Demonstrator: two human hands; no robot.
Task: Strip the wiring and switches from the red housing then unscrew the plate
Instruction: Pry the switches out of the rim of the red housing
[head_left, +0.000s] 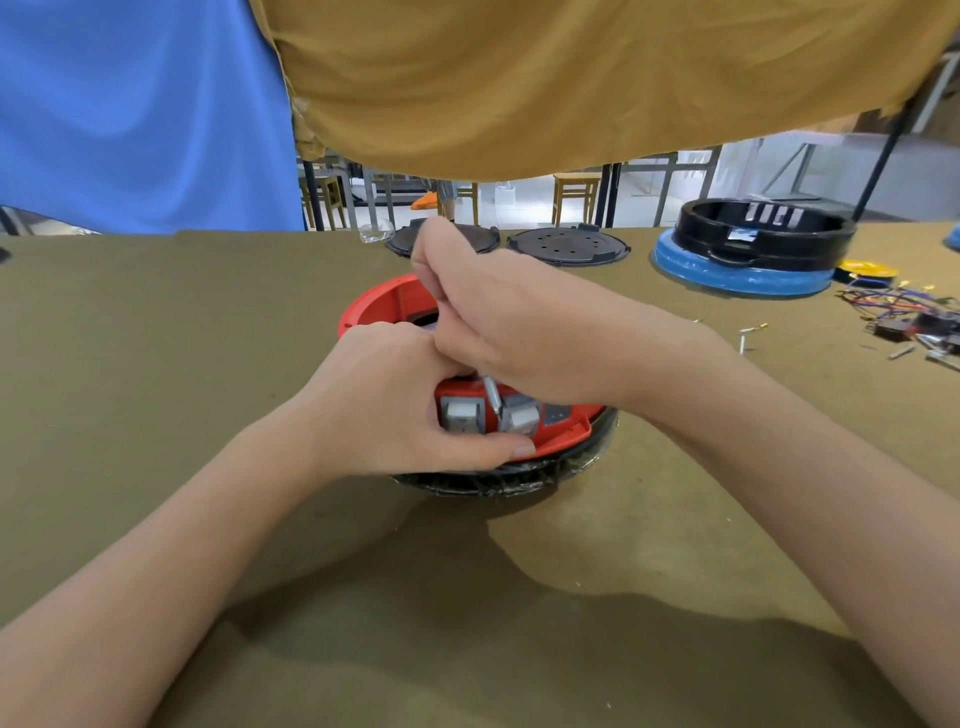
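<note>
The round red housing sits on a black base ring in the middle of the olive table. Grey switches show in its near wall. My left hand grips the housing's near rim, thumb stretched along the red edge under the switches. My right hand is curled over the housing's inside and holds a thin white-sleeved wire that runs down between the two switches. Both hands hide most of the housing's interior.
Two black round plates lie at the table's far edge. A black housing on a blue base stands at the far right, with a pile of stripped wires and switches beside it. Yellow and blue cloth hangs overhead.
</note>
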